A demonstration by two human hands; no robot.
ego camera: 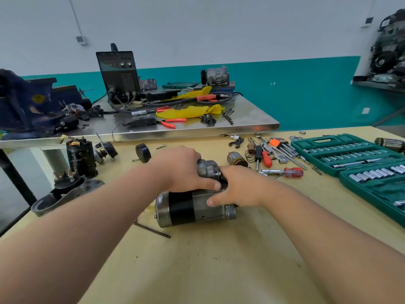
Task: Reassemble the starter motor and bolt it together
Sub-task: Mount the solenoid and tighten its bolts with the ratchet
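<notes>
The grey-and-black cylindrical metal starter motor (188,208) lies on its side at the middle of the pale yellow wooden table (208,260). The left hand (182,170) curls over its smaller silver solenoid cylinder (207,168) on the far side. The right hand (241,187) grips the motor's right end, thumb pressed on the housing, other fingers hidden behind. A thin dark metal rod (152,230) lies just near-left. An open green plastic socket case (350,156) sits far right.
</notes>
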